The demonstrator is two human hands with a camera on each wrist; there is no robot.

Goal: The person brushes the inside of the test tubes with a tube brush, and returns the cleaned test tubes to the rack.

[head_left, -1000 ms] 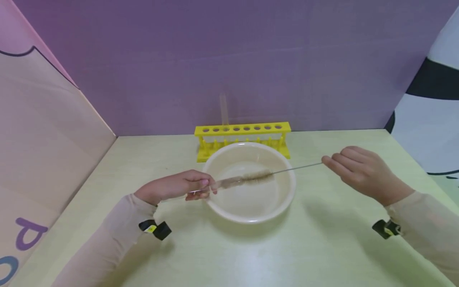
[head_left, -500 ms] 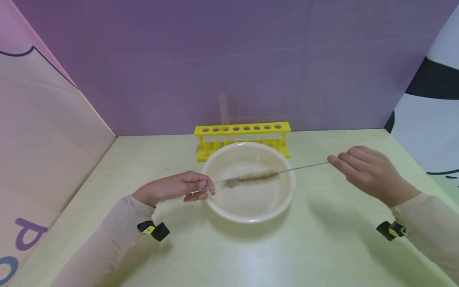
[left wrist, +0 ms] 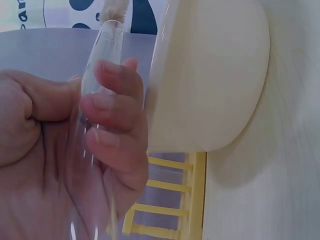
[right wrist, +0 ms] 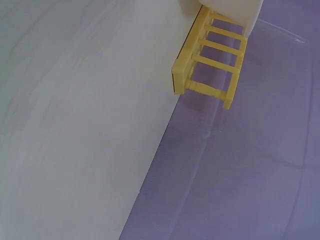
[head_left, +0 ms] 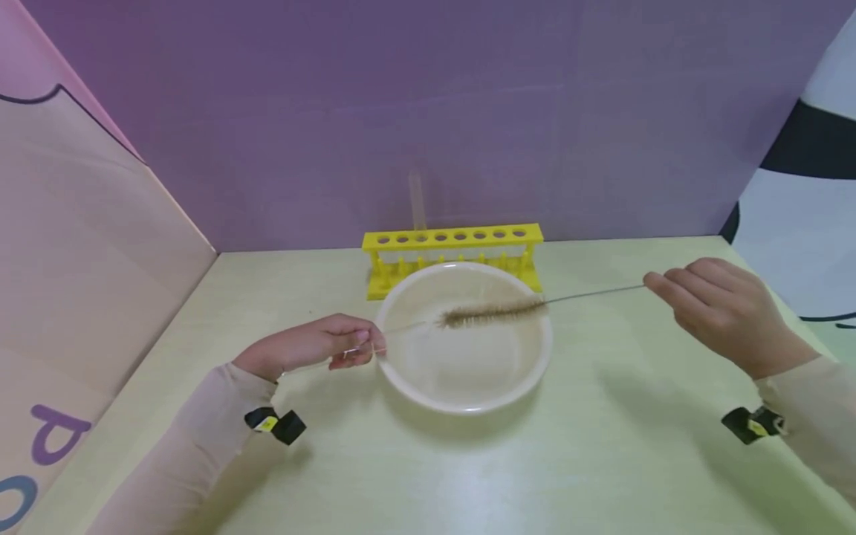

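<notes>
My left hand grips a clear glass test tube, its mouth tilted up to the right over the basin. In the left wrist view the fingers curl round the tube, and bristles show right at its mouth. A test tube brush with tan bristles lies level above the basin, its tip close to the tube's mouth. My right hand pinches the far end of the brush's thin wire handle, out to the right. That hand does not appear in the right wrist view.
Behind the white basin stands a yellow test tube rack, partly hidden by the rim. Another clear test tube stands upright in it, left of centre. A purple wall panel closes off the table's back edge.
My right hand has moved right and slightly up, drawing the brush's bristles out of the tube. The left hand, still holding the tube, has shifted a little left.
</notes>
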